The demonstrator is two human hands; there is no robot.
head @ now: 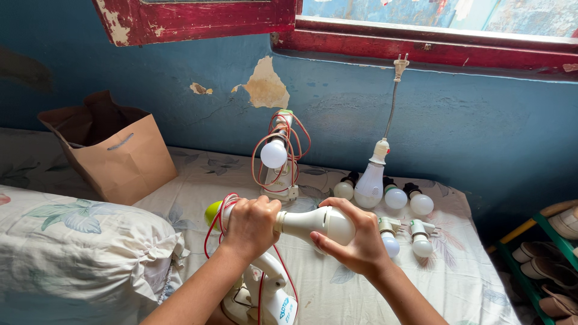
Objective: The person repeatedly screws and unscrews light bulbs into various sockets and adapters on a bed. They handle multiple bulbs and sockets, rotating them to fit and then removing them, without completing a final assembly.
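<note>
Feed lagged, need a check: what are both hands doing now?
Left hand: closed around the lamp socket and red wire.
Right hand: closed on the white bulb.

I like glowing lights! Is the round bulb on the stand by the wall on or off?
On. The round bulb glows bright white on its stand, while the bulbs lying on the bed look duller.

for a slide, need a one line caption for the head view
Left hand grips a red-wired lamp holder while right hand holds its white bulb over a floral bed.
</note>
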